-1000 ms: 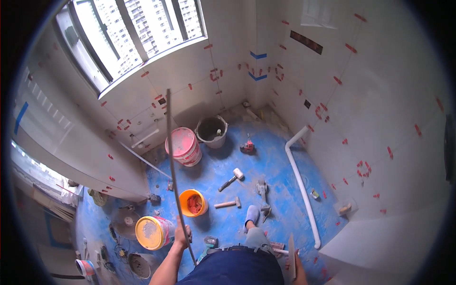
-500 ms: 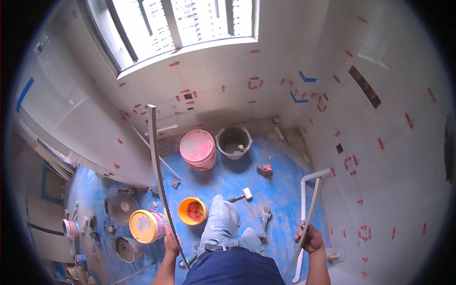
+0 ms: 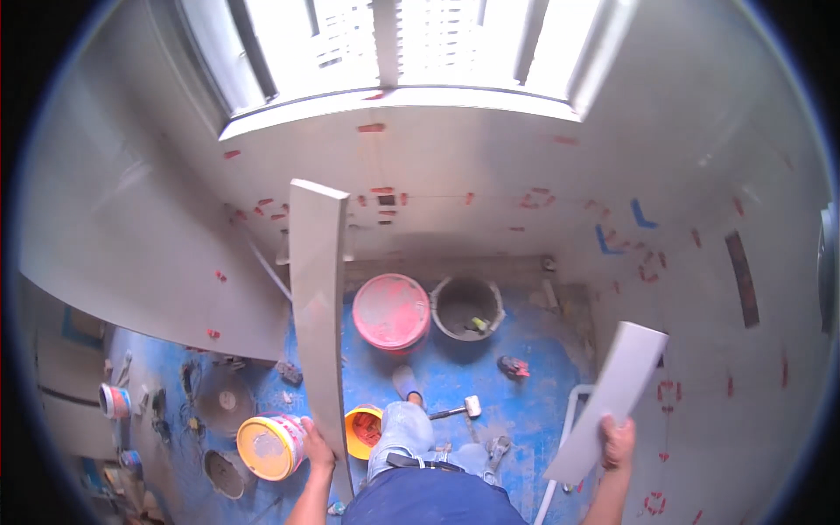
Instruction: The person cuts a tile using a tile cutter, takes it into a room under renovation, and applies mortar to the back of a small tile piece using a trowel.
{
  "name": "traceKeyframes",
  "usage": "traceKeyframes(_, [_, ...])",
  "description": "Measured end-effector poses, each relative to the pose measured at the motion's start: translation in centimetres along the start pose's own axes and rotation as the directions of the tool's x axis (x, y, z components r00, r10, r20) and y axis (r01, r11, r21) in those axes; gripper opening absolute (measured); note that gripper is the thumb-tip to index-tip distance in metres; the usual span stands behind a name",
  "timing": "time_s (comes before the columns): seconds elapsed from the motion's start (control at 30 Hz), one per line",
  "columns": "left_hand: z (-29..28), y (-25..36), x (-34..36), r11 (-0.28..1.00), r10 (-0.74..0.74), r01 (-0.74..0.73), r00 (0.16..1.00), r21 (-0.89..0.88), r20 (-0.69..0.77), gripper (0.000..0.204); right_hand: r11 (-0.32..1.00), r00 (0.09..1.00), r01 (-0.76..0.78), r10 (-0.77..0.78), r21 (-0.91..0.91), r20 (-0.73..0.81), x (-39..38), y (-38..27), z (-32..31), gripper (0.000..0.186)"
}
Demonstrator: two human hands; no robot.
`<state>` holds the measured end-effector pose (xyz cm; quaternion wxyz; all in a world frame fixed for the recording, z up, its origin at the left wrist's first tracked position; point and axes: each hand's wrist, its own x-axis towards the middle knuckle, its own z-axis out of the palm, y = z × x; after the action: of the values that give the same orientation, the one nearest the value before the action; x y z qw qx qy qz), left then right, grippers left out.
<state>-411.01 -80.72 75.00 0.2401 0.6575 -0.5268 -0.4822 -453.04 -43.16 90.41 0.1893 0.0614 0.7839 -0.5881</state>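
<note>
1. At lower left, the left hand (image 3: 317,442) is clamped on the long tile strip (image 3: 318,324), stood upright for control.
2. The right hand (image 3: 618,440) grips the shorter tile piece (image 3: 612,398), tilted clear of the wall.

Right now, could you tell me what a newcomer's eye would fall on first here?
Two long grey tile strips: the left hand holds the tall strip upright at centre left, the right hand a shorter strip tilted at lower right. Behind them a red bucket stands on the blue floor below the bright window.
</note>
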Motion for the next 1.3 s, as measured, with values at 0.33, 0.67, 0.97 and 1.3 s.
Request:
traceKeyframes(0.33, [-8.5,23.6,11.8,0.828,0.378,-0.279,0.919,-0.487,0.116,0.049,0.959,0.938,0.157,-0.219,0.236,0.267,6.8,-9.4,11.5,0.043])
traceKeyframes(0.67, [-14.0,29.6,14.7,0.604,0.379,-0.672,0.714,-0.428,-0.588,0.014,0.976,0.904,0.170,-0.210,0.136,0.372,15.7,-12.9,21.4,0.045])
traceKeyframes(0.97, [-17.1,30.7,21.0,0.797,0.207,-0.564,0.593,-0.218,-0.778,0.016,0.972,0.883,0.225,-0.231,0.062,0.409,17.9,-16.3,27.2,0.037])
traceKeyframes(1.3, [-18.2,22.7,35.3,0.813,-0.218,-0.305,0.631,-0.496,-0.745,0.022,0.970,0.936,0.077,0.009,-0.230,0.353,12.8,-19.5,35.4,0.031])
